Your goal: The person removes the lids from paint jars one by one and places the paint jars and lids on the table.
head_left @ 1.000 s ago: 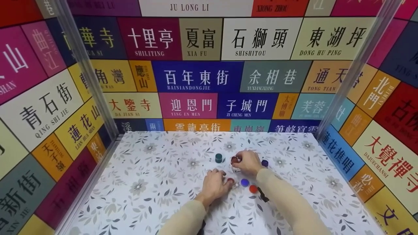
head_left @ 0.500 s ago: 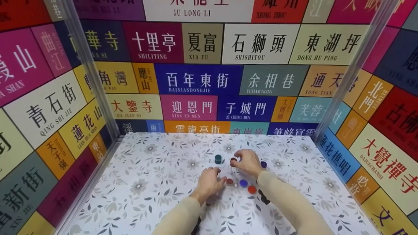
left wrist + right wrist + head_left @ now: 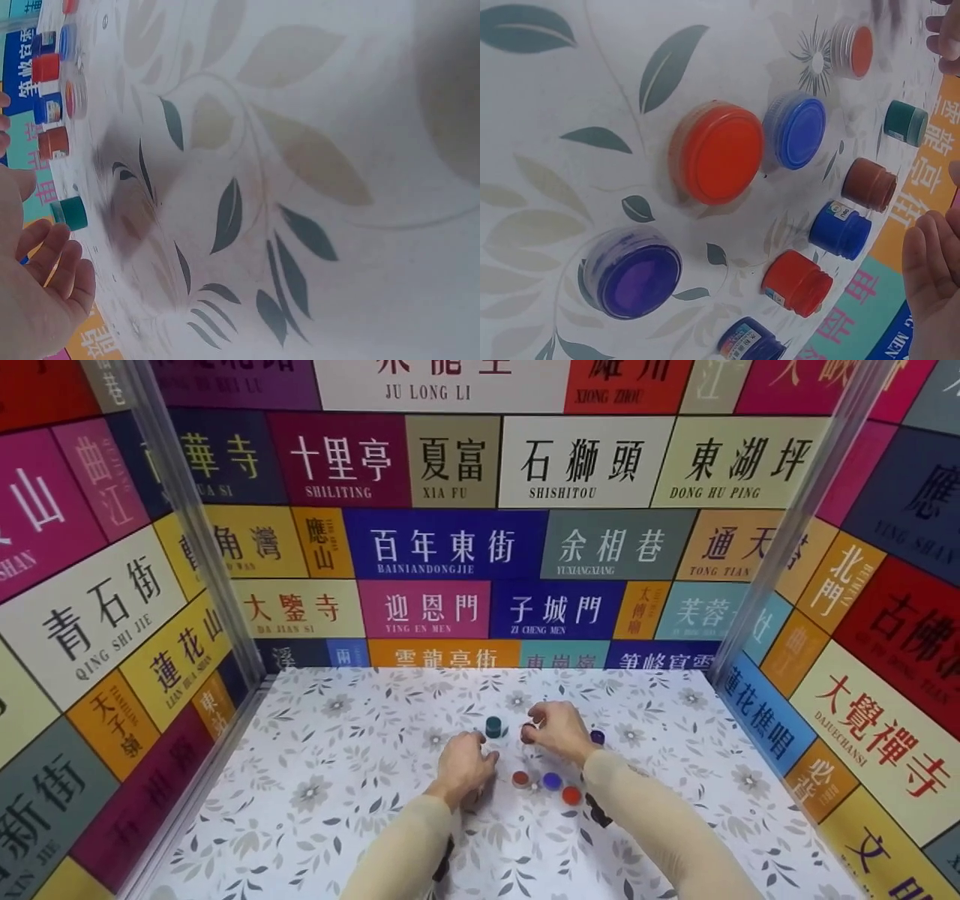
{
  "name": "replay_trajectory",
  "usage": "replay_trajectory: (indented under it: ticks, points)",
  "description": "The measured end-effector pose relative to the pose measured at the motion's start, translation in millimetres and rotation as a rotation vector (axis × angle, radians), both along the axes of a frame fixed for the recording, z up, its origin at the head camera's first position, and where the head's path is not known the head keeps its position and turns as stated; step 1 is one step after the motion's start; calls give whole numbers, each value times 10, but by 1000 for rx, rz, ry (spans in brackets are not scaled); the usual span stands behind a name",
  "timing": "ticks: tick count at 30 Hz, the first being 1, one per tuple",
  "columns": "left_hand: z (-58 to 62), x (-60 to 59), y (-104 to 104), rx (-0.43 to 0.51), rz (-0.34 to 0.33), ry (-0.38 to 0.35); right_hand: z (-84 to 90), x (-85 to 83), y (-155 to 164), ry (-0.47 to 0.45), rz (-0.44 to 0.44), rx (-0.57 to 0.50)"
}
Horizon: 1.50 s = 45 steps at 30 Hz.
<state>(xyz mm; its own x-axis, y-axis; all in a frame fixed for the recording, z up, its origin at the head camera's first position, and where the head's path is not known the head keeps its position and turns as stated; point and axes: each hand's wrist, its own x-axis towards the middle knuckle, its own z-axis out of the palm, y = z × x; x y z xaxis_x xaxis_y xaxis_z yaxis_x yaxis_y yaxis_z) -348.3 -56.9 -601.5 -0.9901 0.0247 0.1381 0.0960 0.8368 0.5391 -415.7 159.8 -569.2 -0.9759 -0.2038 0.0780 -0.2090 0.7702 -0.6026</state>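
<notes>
Loosely curled above the table, my left hand [image 3: 463, 765] has nothing in it. Its fingertips come close to a green paint jar [image 3: 69, 214] in the left wrist view. My right hand [image 3: 561, 729] hovers over the row of jars, and its thumb and fingers overlap the brown paint jar [image 3: 870, 184] in the head view. From the right wrist, that jar stands on the table with its threaded neck bare, and the right hand's loosely bent fingers [image 3: 919, 255] show a gap from it. A brownish-orange lid [image 3: 520, 778] lies flat between the hands.
Blue [image 3: 841, 229], red [image 3: 796, 283] and purple [image 3: 751, 341] paint jars stand in line beside the brown one. Nearer me lie a blue lid [image 3: 552, 781], a red lid [image 3: 571, 795] and a purple lid [image 3: 639, 281]. Sign-covered panels [image 3: 442, 540] enclose the floral tabletop [image 3: 315, 750].
My left hand has drawn back left from the brownish-orange lid, leaving it in plain view. The right hand stays at the brown jar, and the view has shifted slightly.
</notes>
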Motion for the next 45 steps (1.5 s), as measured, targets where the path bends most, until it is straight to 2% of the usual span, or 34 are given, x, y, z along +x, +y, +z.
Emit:
replay_trajectory:
  ticks: [4, 10, 12, 16, 19, 28, 37, 45]
  points:
    - [-35, -61, 13, 34, 40, -29, -11, 1, -2, 15, 7, 12]
    - [-65, -148, 50, 99, 119, -133, 4, -4, -33, 25, 16, 37]
    - [-61, -184, 58, 97, 124, -121, 6, -6, -41, 10, 10, 32]
    - [-54, -260, 63, 49, 126, -40, 3, -6, -56, -1, 13, 16]
    - [-53, -323, 60, 32, 138, -7, 13, -9, -76, 11, 25, 8]
    - [-112, -456, 120, 71, 139, -70, -6, 26, -118, 78, 73, -6]
    - [-248, -527, 161, 77, 159, 34, -90, 98, -124, 110, 93, -74]
    - [-273, -610, 238, 108, 194, -24, -76, 61, -86, 81, 87, -65]
